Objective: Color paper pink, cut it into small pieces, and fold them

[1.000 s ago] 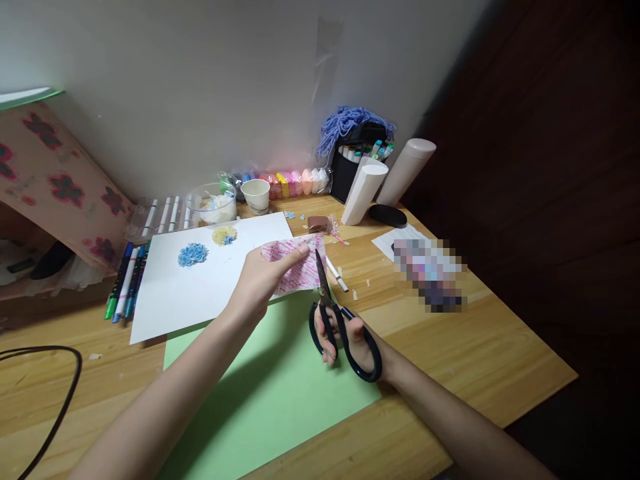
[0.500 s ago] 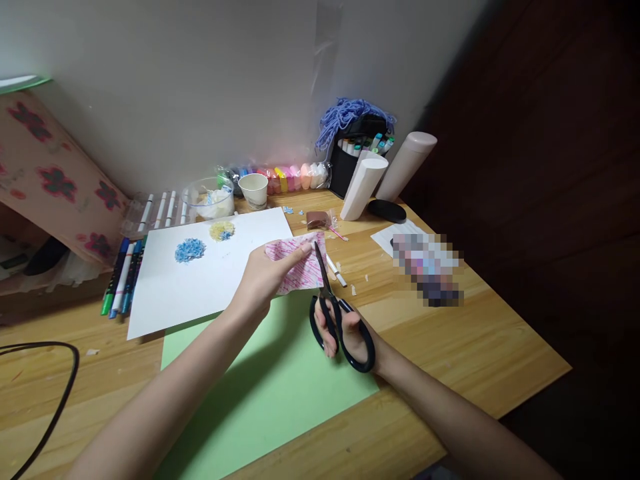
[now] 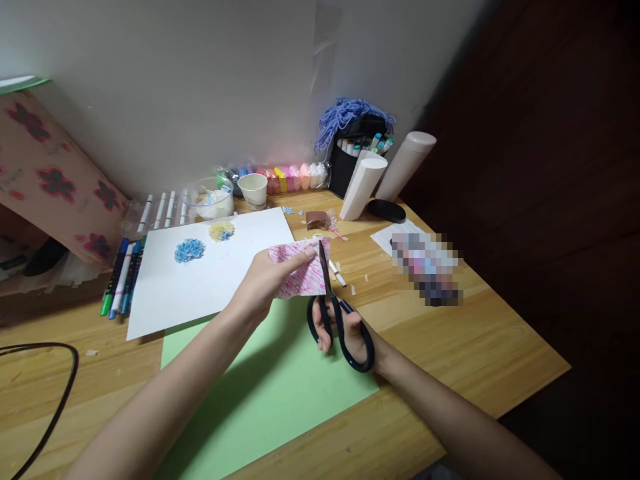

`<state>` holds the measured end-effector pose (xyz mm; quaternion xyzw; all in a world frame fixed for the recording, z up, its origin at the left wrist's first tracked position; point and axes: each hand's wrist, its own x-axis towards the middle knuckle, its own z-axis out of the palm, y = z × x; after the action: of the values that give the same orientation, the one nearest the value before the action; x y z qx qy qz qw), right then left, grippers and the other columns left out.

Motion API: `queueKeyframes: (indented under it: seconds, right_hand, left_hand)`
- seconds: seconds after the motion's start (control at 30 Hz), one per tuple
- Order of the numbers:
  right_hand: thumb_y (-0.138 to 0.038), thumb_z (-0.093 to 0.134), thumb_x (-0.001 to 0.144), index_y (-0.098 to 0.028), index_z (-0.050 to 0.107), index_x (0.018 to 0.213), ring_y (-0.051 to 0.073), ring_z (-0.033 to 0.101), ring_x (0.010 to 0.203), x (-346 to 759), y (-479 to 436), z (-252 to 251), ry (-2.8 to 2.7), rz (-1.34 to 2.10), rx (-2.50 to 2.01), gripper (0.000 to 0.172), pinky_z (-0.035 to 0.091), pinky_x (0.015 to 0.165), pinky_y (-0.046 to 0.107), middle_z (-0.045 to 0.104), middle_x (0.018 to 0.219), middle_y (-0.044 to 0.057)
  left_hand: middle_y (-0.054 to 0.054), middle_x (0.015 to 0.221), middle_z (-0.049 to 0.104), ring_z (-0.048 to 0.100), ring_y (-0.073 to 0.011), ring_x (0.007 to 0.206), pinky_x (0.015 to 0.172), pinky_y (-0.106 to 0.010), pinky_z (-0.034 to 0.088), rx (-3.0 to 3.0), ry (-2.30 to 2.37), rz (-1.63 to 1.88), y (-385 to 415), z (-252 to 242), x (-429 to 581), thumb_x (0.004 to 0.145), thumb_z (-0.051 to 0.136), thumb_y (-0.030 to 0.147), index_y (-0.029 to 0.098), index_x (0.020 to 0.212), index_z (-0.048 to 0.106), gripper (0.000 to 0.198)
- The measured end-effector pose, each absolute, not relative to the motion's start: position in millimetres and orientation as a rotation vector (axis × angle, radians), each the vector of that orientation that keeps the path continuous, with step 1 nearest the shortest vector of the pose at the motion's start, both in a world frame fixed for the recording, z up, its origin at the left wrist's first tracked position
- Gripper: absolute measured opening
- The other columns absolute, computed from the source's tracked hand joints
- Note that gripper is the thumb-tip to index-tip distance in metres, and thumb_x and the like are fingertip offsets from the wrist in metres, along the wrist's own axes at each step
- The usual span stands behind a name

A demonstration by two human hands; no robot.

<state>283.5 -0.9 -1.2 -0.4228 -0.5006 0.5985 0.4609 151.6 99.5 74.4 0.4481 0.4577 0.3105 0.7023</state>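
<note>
My left hand (image 3: pixel 265 277) pinches a piece of white paper with pink streaks (image 3: pixel 303 275), thumb on top. My right hand (image 3: pixel 350 333) has its fingers through the black handles of a pair of scissors (image 3: pixel 327 277). The dark blades point away from me and lie along the right edge of the streaked paper. Beneath both hands is a green sheet (image 3: pixel 260 380). A white sheet (image 3: pixel 175 300) overlaps it at the left and carries a blue clump of shreds (image 3: pixel 190 251) and a smaller yellow and blue clump (image 3: pixel 221 231).
Several markers (image 3: pixel 120 280) lie left of the white sheet. Behind stand a clear bowl (image 3: pixel 215 203), a paper cup (image 3: pixel 253 191), a black pen holder (image 3: pixel 344 170) and a white container (image 3: pixel 364 188). A cable (image 3: pixel 75 373) curves at left. Paper scraps (image 3: pixel 353 290) lie on the wooden table.
The streaked paper and my left hand have shifted slightly right and down. The scissors' blades have swung a little, staying at the paper's right edge.
</note>
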Motion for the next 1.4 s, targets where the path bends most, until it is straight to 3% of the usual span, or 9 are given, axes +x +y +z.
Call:
queueKeyframes:
  seconds: [0.2,0.47,1.1,1.4]
  right_hand:
    - [-0.094,0.029,0.057,-0.02,0.046,0.081,0.012,0.046,0.04,285,0,-4,-1.24,1.446,-1.073,0.08,0.045,0.047,0.026,0.046,0.046,-0.006]
    - [-0.087,0.041,0.064,-0.02,0.046,0.078,0.008,0.04,0.033,282,-3,-6,-1.209,1.391,-1.128,0.069,0.034,0.037,0.019,0.042,0.044,-0.009]
    - [-0.093,0.03,0.059,-0.019,0.048,0.082,0.011,0.046,0.039,287,-1,-5,-1.267,1.399,-1.099,0.079,0.044,0.047,0.025,0.045,0.048,-0.006]
    - [-0.093,0.028,0.058,-0.018,0.049,0.08,0.009,0.044,0.039,291,0,-5,-1.283,1.364,-1.134,0.08,0.041,0.044,0.023,0.045,0.048,-0.006]
  left_hand:
    - [-0.011,0.088,0.073,0.064,-0.0159,0.071,0.064,-0.025,0.048,0.995,0.995,0.665,97,75,152,0.057,0.085,0.04,0.009,0.093,0.072,0.049]
    - [-0.01,0.092,0.073,0.063,-0.0132,0.07,0.064,-0.023,0.048,0.95,0.97,0.69,97,80,152,0.058,0.085,0.031,0.01,0.099,0.072,0.048]
    - [-0.01,0.086,0.072,0.062,-0.0156,0.072,0.065,-0.025,0.046,1.035,0.952,0.59,99,72,147,0.062,0.082,0.036,0.011,0.096,0.071,0.044]
    - [-0.008,0.08,0.07,0.061,-0.0146,0.067,0.064,-0.026,0.045,1.098,0.925,0.519,98,70,143,0.065,0.079,0.041,0.012,0.087,0.07,0.037]
